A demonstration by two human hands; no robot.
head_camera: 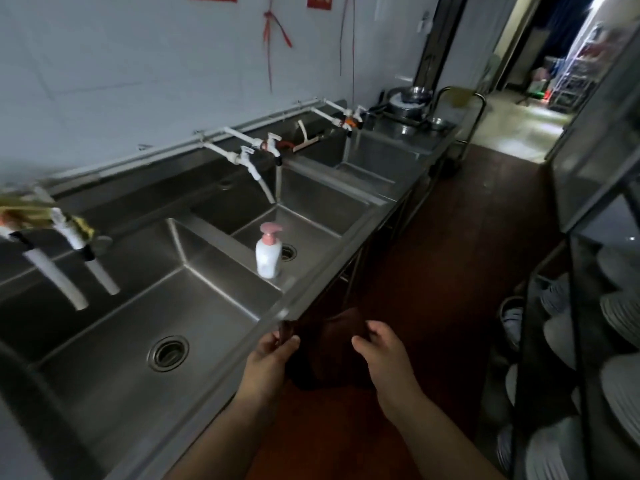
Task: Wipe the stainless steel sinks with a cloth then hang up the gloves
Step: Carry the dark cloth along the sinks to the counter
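Big stainless steel sink unit (311,289) runs along the left wall, going from near left to far right, all brushed metal with squared-off basins. I count four basins. The nearest one (145,323) is the biggest in view, nothing in it, just a round drain (168,352) in the floor. The second basin (311,230) has its own round drain too, half hidden behind a pump bottle. The two farther basins look bare as far as I can see, though they're dim.

White plastic taps hang over the basins in pairs off a pipe along the tiled wall: two near left (69,258), two in the middle (256,157), two more far off. At the far end of the counter there's a round metal pot (410,98) with a small metal bowl (438,123) beside it; can't tell what's inside either.

On the right, a dark metal rack (575,306) holds stacks of white plates (620,313), too many and too blurry to count.

The pump bottle (268,254) is white with a pink top, standing upright on the divider between the first and second basins.

The cloth (329,351), dark brown and soft looking, hangs just off the near front edge of the sink, stretched between both hands. Left hand (272,351) pinches its left corner right at the sink's rim; right hand (381,348) has fingers curled over its right side.
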